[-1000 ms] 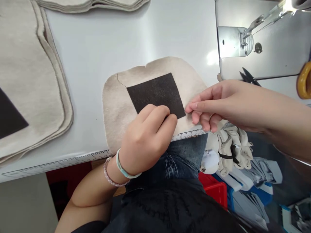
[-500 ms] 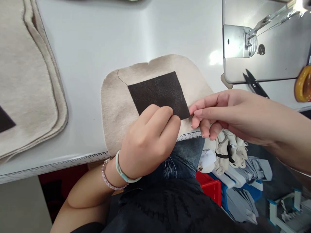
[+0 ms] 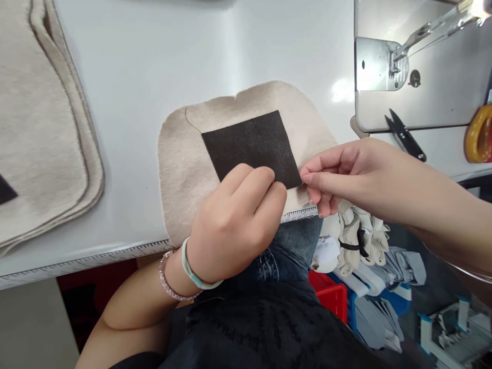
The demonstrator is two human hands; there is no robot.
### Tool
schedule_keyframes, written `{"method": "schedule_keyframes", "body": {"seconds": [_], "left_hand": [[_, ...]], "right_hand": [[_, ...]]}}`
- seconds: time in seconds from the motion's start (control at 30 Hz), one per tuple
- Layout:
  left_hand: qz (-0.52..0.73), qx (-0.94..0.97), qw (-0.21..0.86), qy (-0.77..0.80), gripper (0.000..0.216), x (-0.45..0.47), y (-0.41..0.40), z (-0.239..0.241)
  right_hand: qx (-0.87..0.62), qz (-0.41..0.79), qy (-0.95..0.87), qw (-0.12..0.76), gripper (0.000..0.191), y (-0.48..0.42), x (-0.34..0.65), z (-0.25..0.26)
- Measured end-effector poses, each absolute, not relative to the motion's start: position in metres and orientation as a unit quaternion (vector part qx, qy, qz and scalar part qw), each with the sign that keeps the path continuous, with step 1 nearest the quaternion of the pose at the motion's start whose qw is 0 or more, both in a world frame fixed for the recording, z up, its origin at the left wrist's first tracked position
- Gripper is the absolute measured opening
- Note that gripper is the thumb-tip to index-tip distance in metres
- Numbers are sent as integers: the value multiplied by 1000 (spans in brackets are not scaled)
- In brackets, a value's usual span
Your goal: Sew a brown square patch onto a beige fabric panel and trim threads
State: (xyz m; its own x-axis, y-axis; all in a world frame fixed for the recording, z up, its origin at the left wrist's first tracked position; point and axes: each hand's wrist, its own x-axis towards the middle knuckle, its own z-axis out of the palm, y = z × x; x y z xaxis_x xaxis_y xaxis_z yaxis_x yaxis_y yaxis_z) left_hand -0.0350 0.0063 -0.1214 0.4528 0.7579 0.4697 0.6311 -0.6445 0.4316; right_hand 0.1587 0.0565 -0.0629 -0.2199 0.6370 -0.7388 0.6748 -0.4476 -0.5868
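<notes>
A beige fabric piece (image 3: 184, 154) with rounded corners lies at the near edge of the white table (image 3: 161, 61). A dark brown square patch (image 3: 249, 143) sits on top of it. My left hand (image 3: 234, 220) is curled, its fingertips pressing down on the patch's near edge. My right hand (image 3: 338, 174) comes in from the right and pinches the patch's right corner together with the beige fabric.
A stack of similar beige pieces (image 3: 38, 128) lies at the left. A sewing machine bed (image 3: 418, 92) with needle plate (image 3: 374, 64) stands at the back right, thread snips (image 3: 405, 136) beside it. Red and blue bins (image 3: 334, 294) with bundled cloth sit below.
The view has shifted slightly, so the stack at the left slid further out of frame. My right hand's fingers have closed tighter on the patch corner. My left hand stays in place.
</notes>
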Motion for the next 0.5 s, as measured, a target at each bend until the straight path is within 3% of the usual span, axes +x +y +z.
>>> {"method": "schedule_keyframes", "body": {"seconds": [0.23, 0.43, 0.5], "left_hand": [[324, 848, 100, 408, 15, -36, 6, -122], [318, 850, 102, 408, 5, -33, 8, -121], [310, 846, 105, 421, 11, -32, 8, -121]], "right_hand": [[618, -565, 546, 15, 19, 57, 163, -62], [633, -362, 684, -27, 11, 71, 159, -54], [626, -336, 703, -30, 11, 81, 155, -53]]}}
